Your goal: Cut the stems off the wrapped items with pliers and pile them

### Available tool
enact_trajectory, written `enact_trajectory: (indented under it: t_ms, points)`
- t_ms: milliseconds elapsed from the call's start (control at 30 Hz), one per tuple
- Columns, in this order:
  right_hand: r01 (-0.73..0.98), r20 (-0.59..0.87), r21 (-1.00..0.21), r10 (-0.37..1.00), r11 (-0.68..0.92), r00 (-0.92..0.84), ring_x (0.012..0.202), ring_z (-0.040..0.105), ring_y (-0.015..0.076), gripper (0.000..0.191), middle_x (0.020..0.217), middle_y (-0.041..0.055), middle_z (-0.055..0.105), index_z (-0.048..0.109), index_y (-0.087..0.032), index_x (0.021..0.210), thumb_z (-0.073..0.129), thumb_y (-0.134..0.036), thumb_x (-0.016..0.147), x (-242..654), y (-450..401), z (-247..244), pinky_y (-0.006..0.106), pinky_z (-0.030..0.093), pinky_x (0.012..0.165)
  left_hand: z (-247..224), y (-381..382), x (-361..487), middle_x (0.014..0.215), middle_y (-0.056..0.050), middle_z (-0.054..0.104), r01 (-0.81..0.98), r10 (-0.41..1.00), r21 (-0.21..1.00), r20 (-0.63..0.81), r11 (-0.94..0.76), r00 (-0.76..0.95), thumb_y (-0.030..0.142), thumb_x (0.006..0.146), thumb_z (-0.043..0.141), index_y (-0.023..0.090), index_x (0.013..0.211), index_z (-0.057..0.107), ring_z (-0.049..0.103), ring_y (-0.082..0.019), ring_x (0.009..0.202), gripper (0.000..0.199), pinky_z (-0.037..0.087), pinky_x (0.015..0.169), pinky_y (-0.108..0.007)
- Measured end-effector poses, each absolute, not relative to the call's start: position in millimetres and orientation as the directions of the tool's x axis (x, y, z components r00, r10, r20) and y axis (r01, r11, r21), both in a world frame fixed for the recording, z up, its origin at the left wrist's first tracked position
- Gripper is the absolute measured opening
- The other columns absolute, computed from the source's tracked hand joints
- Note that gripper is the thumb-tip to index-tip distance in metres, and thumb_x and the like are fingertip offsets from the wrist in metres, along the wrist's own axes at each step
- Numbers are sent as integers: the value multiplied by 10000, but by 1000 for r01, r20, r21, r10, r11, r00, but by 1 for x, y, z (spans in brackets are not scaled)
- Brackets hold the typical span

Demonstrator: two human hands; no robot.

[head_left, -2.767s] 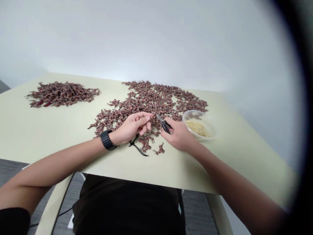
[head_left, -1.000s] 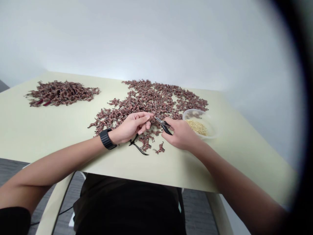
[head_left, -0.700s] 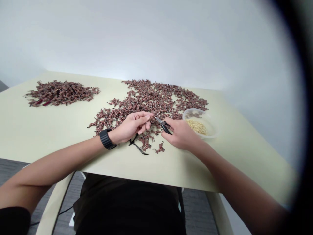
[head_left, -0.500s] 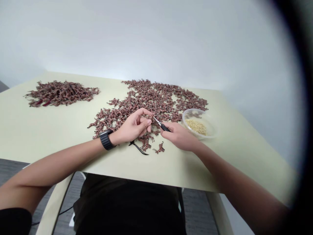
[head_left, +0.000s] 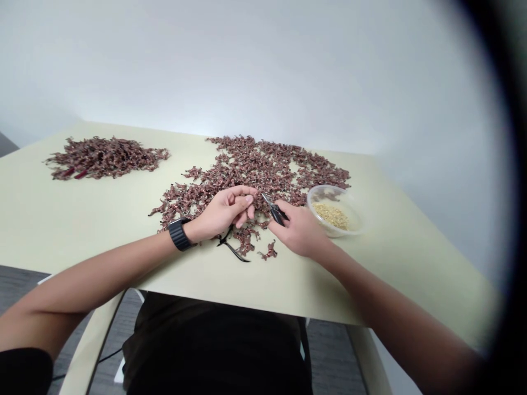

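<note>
Pale wall point(head_left: 247, 66) rises beyond a cream-coloured table point(head_left: 267, 291), on which stands a round, see-through plastic bowl point(head_left: 353, 211). Inside the bowl, many tiny golden pieces point(head_left: 331, 215) lie in a loose layer, gathered toward its left side; brown shapes show through its far wall.

Just left of the bowl, the right hand point(head_left: 300, 227) is wrapped around the black handles of a pair of pliers point(head_left: 275, 210), its fingers closed on them. The metal tip points away from the bowl, toward the left hand point(head_left: 230, 211). That hand, farther left of the bowl, has its thumb bent in against curled fingers and its forefinger stretched toward the plier tip; whether a small piece is pinched there, I cannot tell. Its wrist wears a dark band point(head_left: 179, 235).

Left of the bowl and reaching behind it spreads a wide scatter of glossy brown pieces point(head_left: 255, 164). Well apart from the bowl, at the far left, sits a denser brown heap point(head_left: 107, 158) with two dark red strips point(head_left: 80, 174) at its near edge. Nearer the person than the bowl, and left of it, lie one loose brown piece point(head_left: 269, 251) and a second black-handled tool point(head_left: 237, 253), partly hidden by the left hand.
</note>
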State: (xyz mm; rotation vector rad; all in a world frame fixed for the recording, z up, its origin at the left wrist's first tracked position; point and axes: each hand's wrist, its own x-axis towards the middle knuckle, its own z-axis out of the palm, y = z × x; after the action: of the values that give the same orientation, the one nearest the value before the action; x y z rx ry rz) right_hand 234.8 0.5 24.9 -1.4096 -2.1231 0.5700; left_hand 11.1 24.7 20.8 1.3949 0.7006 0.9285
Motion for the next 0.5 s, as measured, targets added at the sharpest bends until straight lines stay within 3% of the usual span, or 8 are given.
enact_trajectory:
  t_ms: [167, 500]
  points:
    - [765, 281, -460, 892, 450, -355, 533, 393, 129, 248, 609, -40, 492, 389, -233, 779, 591, -356, 852, 240, 5, 22, 294, 256, 581, 23, 25, 10, 765, -10, 652, -204, 874, 976, 28, 82, 485, 397, 971, 654, 125, 1240, 631, 471, -50, 481, 383, 380, 460, -180]
    - [770, 279, -371, 854, 518, -440, 582, 451, 146, 232, 670, -17, 527, 396, -229, 801, 588, -345, 862, 246, 6, 22, 286, 276, 595, 23, 26, 10, 742, -12, 650, -162, 887, 984, 12, 72, 462, 396, 986, 630, 123, 1236, 661, 437, -41, 458, 371, 315, 432, -172]
